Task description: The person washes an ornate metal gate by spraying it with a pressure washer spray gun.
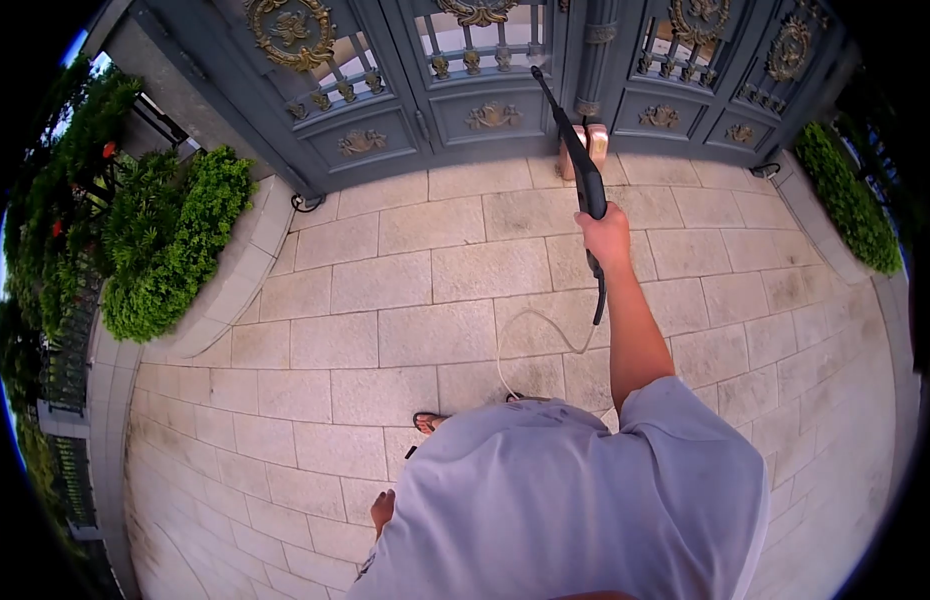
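My right hand [607, 236] is wrapped round the grip of a black spray gun [587, 185]. Its long thin lance points forward and slightly left, the tip in front of the grey gate [455, 135]. A pale hose [537, 313] loops over the paving below the gun's handle. At the lower left, my left hand [383, 508] hangs beside my grey shirt [575, 500], partly hidden; its fingers are too small and dark to read. One sandalled foot [428, 422] shows near the shirt's edge.
Pale stone paving [435, 345] runs up to the gate. A copper-coloured block [597, 145] stands at the gate's foot, behind the gun. Green shrubs [175, 240] grow behind a curved stone kerb [240, 300] at left, with more shrubs [845, 200] at right.
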A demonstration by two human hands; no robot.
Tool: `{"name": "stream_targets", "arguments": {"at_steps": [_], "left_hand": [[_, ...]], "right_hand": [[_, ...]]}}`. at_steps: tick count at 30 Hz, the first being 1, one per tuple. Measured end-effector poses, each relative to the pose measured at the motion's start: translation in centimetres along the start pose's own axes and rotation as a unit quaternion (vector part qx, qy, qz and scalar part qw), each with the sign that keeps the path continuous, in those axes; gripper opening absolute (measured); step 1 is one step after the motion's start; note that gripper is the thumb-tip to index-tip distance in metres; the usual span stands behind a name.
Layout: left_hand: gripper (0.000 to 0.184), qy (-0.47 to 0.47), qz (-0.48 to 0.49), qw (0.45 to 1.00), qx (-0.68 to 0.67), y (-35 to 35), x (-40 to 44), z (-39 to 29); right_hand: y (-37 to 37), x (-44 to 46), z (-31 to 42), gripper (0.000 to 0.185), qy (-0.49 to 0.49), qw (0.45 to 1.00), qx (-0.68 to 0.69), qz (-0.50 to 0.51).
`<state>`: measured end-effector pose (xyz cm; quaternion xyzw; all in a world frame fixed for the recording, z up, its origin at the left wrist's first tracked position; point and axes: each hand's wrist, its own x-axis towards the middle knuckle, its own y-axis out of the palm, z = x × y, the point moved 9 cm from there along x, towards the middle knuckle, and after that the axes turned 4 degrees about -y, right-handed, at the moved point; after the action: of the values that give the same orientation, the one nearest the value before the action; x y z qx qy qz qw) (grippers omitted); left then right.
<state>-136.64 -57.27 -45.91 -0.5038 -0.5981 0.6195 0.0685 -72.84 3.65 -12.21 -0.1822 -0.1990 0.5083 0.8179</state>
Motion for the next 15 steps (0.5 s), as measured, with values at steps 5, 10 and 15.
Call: {"name": "stream_targets", "arguments": {"at_steps": [5,10,15], "left_hand": [[0.038,0.073,-0.002,0.995,0.072,-0.1,-0.8,-2.6],[0.027,0.010,-0.025,0.999,-0.019,0.2,0.2,-1.2],[0.017,0.094,-0.067,0.989,0.089,-0.9,-0.6,-3.3]], "right_hand": [[1.1,-0.7,-1.0,0.027,0.014,0.999,0.039,0.014],[0.1,0.2,1.3,0.029,-0.004,1.000,0.019,-0.005],[-0.9,1.2,3.7,0.033,-0.058,0.997,-0.009,-0.048]]}}
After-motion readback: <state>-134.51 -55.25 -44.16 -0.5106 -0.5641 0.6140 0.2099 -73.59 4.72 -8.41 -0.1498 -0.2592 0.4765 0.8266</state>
